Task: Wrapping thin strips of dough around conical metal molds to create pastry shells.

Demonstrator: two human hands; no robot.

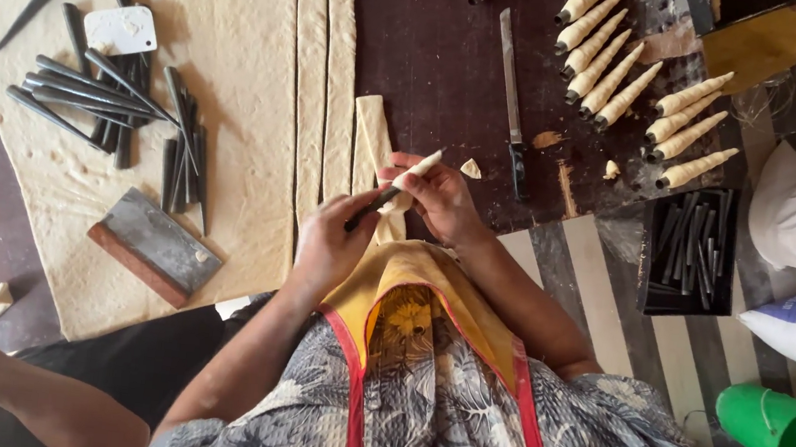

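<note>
While the left hand (329, 242) grips a dark cone mould (376, 201) (pointed), the right hand (440, 198) pinches its dough strip (415, 169).

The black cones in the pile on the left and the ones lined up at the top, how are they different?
The piled cones are bare, dark and lie crisscrossed on the dough sheet. The lined-up cones are wrapped in pale dough spirals and lie side by side on the dark board. Both are long and pointed.
</note>
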